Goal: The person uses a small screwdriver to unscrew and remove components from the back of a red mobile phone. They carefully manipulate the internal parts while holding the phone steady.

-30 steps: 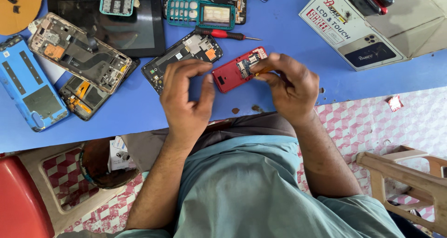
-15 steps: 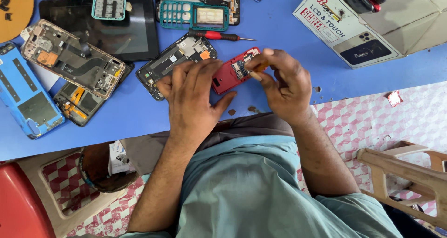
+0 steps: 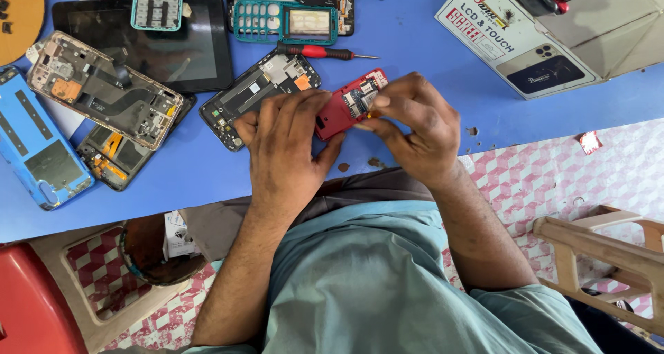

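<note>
Opened phones and a red screwdriver (image 3: 325, 51) crowd the blue bench (image 3: 415, 42); near its front edge, left hand (image 3: 287, 143) and right hand (image 3: 415, 129) both clasp the red phone (image 3: 346, 105), its long axis slanting up-right.

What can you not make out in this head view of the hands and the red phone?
- Red phone: lower end hidden under the left hand.
- Right hand: fingertips cover what they pinch.
- Black phone frame: near end behind the left hand.
- Blue phone: cut by the left edge.
</note>
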